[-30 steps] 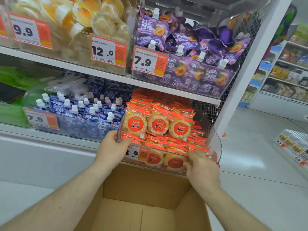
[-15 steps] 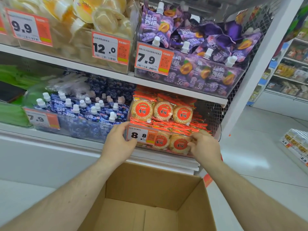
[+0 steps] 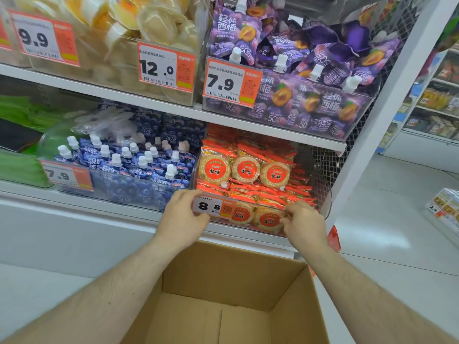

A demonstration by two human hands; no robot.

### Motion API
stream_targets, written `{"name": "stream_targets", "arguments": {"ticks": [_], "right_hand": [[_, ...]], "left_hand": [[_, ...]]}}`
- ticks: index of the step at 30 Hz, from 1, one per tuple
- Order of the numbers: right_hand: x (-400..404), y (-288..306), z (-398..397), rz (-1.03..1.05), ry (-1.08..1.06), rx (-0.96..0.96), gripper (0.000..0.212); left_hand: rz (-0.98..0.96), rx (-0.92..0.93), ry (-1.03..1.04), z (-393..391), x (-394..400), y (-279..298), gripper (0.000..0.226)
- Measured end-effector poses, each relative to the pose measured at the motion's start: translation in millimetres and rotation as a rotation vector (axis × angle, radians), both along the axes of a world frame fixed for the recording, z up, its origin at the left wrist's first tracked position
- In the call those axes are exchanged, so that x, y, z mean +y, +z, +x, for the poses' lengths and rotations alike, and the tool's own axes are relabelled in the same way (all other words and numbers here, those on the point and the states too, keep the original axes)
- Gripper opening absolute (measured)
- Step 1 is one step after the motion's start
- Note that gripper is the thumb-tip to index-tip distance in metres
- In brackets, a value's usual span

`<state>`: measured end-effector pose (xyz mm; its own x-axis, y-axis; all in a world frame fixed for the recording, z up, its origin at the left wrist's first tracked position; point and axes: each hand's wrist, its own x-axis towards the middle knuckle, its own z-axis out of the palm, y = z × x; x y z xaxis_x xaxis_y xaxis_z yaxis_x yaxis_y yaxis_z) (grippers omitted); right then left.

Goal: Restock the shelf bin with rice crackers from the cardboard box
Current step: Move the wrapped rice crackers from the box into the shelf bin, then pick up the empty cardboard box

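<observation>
A clear plastic shelf bin (image 3: 327,204) sits on the lower shelf, filled with orange-wrapped round rice crackers (image 3: 244,169). Its front carries an 8.8 price tag (image 3: 211,206). My left hand (image 3: 182,216) grips the bin's front left corner beside the tag. My right hand (image 3: 304,223) grips the front rim toward the right. Below my arms stands the open cardboard box (image 3: 223,271); the part of its floor that shows holds nothing.
A bin of blue spouted pouches (image 3: 129,167) stands directly left of the cracker bin. Purple plum pouches (image 3: 298,70) and jelly cups (image 3: 149,23) fill the shelf above. A white upright post (image 3: 387,95) bounds the shelf's right side. Another low display (image 3: 444,209) stands at far right.
The cracker bin, pulled out and tilted forward a second ago, has slid back onto the shelf and sits level. Both hands stayed on its front and moved inward with it.
</observation>
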<state>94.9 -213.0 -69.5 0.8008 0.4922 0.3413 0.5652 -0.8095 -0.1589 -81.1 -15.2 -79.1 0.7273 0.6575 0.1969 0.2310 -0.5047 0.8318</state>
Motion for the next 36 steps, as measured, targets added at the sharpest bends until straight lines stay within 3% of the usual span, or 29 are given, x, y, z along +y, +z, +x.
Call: {"name": "stream_targets", "arguments": {"ticks": [6, 10, 13, 17, 22, 27, 30, 33, 36], "right_hand": [[7, 15, -12, -0.031, -0.04, 0.006, 0.034], [45, 51, -18, 0.124, 0.188, -0.099, 0.064], [86, 64, -13, -0.066, 0.219, 0.046, 0.088], [119, 59, 0, -0.27, 0.194, 0.064, 0.078], [123, 50, -3, -0.305, 0.203, 0.012, 0.078], [106, 54, -5, -0.251, 0.264, 0.092, 0.094], [80, 53, -25, -0.142, 0.314, 0.03, 0.094], [46, 27, -63, 0.0, 0.373, 0.026, 0.086], [9, -17, -104, -0.006, 0.42, 0.178, 0.075]], "left_hand": [[0.057, -0.006, 0.019, -1, 2, 0, 0.053], [0.316, 0.069, 0.0, 0, 0, 0, 0.058], [0.391, 0.165, -0.025, -1, -2, 1, 0.064], [0.407, 0.225, -0.057, -2, 1, 1, 0.067], [0.419, 0.193, -0.059, -4, 3, 1, 0.064], [0.457, 0.116, -0.093, -7, -3, 3, 0.058], [0.46, 0.117, -0.165, -15, -9, 1, 0.057], [0.451, 0.207, -0.272, -31, -20, -4, 0.054], [0.448, 0.371, -0.382, -51, -35, -18, 0.047]]}}
